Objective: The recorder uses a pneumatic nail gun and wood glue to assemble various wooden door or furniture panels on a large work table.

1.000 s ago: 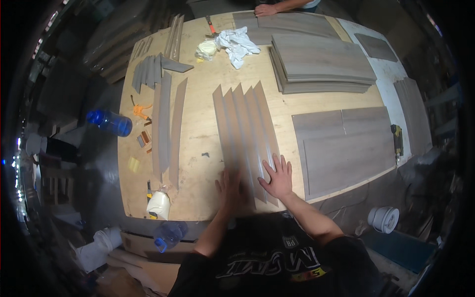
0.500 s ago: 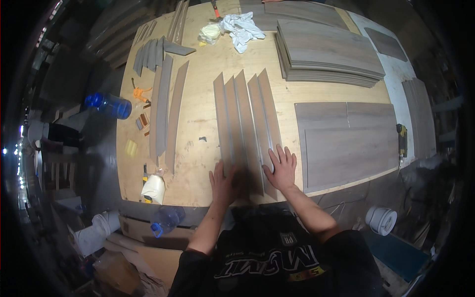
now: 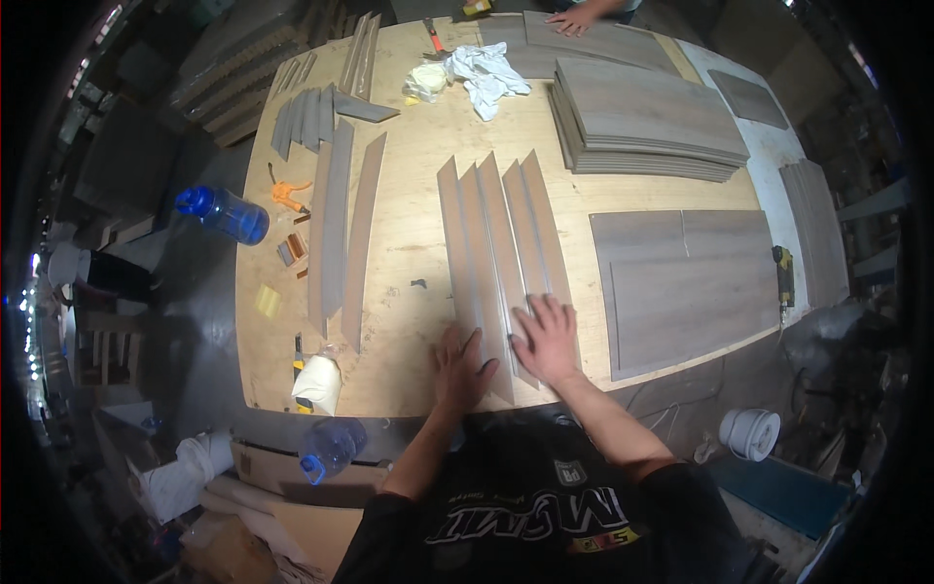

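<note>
Several long brown strips (image 3: pixel 493 253) with slanted ends lie side by side on the pale wooden table (image 3: pixel 409 204), pointing away from me. My left hand (image 3: pixel 461 372) rests at the near left end of the strips, thumb and fingers apart. On the near right part of the strips lies my right hand (image 3: pixel 550 343), its fingers spread flat across them. Neither hand is wrapped round anything. Left of them, a few more long grey and brown strips (image 3: pixel 336 243) lie on the table.
Grey boards are stacked (image 3: pixel 652 107) at the far right; more grey boards (image 3: pixel 696 282) lie nearer. Orange clamp (image 3: pixel 288 193), wrapped white packet (image 3: pixel 317 383) and white cloth (image 3: pixel 486 78) are on the table. A co-worker's hand (image 3: pixel 574 18) touches a far board. Blue jug (image 3: pixel 229 214) stands beyond the left edge.
The whole view has shifted slightly. My right hand has slid a little left over the strips, and my left hand has turned inward onto them. The co-worker's hand has come further into view.
</note>
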Action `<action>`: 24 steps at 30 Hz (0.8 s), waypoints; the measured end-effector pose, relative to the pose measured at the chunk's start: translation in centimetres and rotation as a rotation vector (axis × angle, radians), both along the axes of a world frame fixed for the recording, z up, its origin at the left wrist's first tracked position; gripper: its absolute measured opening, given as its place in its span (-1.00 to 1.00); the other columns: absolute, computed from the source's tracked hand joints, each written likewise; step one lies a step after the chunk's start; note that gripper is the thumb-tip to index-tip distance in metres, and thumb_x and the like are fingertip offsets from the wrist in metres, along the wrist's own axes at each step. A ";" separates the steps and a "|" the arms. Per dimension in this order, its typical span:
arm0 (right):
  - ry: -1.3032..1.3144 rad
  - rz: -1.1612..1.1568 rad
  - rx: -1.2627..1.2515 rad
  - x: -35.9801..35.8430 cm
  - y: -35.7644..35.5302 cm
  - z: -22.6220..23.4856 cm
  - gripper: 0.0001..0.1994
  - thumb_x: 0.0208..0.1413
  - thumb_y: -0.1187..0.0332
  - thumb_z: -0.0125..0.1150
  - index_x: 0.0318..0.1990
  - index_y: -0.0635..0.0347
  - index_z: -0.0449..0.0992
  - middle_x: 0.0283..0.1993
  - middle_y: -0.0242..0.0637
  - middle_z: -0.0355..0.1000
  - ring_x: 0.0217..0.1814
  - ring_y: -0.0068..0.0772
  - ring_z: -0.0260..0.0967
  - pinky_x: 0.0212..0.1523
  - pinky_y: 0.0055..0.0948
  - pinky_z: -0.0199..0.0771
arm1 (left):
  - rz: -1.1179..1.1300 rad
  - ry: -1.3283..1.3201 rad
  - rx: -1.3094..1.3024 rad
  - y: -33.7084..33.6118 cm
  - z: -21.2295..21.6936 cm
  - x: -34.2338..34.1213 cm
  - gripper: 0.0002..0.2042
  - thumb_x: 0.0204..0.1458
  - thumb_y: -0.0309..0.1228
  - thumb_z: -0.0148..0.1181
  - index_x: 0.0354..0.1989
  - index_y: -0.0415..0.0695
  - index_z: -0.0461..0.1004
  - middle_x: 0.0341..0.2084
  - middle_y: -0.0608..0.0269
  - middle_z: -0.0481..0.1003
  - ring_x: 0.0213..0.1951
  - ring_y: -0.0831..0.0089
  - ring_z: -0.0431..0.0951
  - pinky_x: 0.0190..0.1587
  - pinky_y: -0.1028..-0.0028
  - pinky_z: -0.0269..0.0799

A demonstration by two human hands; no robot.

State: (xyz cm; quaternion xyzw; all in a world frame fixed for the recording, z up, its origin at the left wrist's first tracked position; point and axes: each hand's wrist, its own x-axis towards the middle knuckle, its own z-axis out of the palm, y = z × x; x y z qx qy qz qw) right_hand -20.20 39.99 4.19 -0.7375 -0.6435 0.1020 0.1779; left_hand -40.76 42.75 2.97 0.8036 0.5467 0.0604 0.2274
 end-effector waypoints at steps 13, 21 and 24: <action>0.048 -0.397 -0.171 -5.3 7.2 0.3 -0.38 0.05 0.20 0.31 0.31 0.09 0.41 0.18 -0.08 0.42 0.27 -0.01 0.36 0.21 0.11 0.28 | -0.178 -0.135 0.015 1.0 -0.5 -3.5 -0.32 0.10 -0.09 0.32 0.40 -0.04 0.33 0.42 -0.06 0.17 0.50 0.11 0.04 0.48 -0.10 -0.21; 0.360 -0.501 -0.155 -2.6 8.2 -1.2 -0.57 0.10 0.24 0.27 0.11 0.25 0.55 -0.13 0.02 0.62 -0.18 0.03 0.60 -0.10 -0.15 0.57 | -0.219 -0.136 0.007 1.1 -0.3 -4.6 -0.37 0.18 -0.04 0.22 0.40 0.00 0.33 0.44 0.02 0.17 0.50 0.15 0.05 0.49 -0.10 -0.18; 0.659 -0.559 -0.025 -4.5 8.1 2.1 -0.63 0.21 0.28 0.22 0.11 0.26 0.54 -0.13 -0.07 0.64 -0.20 -0.11 0.59 -0.13 -0.13 0.56 | -0.160 -0.259 0.002 2.2 -0.1 -6.7 -0.43 0.16 -0.12 0.27 0.33 -0.01 0.40 0.38 0.08 0.26 0.46 0.15 0.14 0.47 -0.01 -0.05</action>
